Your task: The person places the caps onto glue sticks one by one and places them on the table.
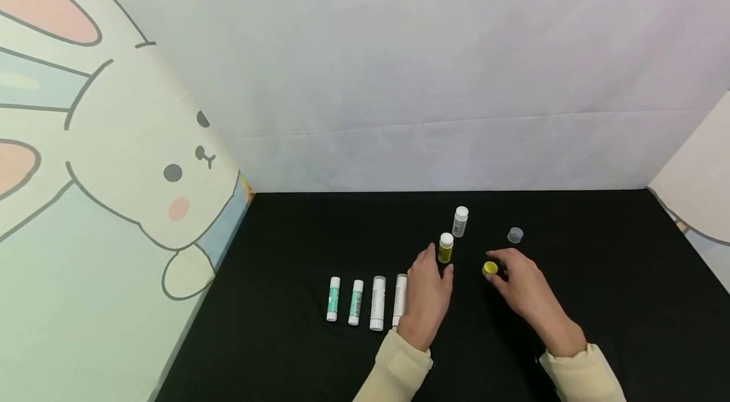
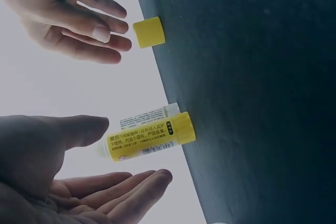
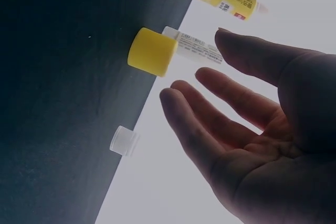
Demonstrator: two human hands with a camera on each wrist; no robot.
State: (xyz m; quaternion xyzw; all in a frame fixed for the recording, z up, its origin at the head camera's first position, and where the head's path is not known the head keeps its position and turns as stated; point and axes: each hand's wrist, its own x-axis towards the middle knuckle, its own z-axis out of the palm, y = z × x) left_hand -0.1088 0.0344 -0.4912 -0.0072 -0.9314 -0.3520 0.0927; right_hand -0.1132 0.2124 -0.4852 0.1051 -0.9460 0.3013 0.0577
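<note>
A yellow glue stick (image 1: 445, 250) without its cap stands upright on the black cloth, its white top showing. My left hand (image 1: 426, 294) is around its near side; in the left wrist view the thumb (image 2: 86, 129) and straightened fingers lie on either side of it with a gap. My right hand (image 1: 525, 285) hovers at the yellow cap (image 1: 490, 268), which stands on the cloth. The right wrist view shows the fingers (image 3: 194, 129) spread and apart from this cap. Behind the yellow stick stands a white uncapped glue stick (image 1: 459, 222).
A translucent cap (image 1: 516, 235) stands at the back right, beyond my right hand. Left of my left hand lies a row of two green-and-white sticks (image 1: 333, 299) and two white sticks (image 1: 377, 303), the last one partly hidden by the hand. A pale wall (image 1: 445, 72) borders the table's back edge.
</note>
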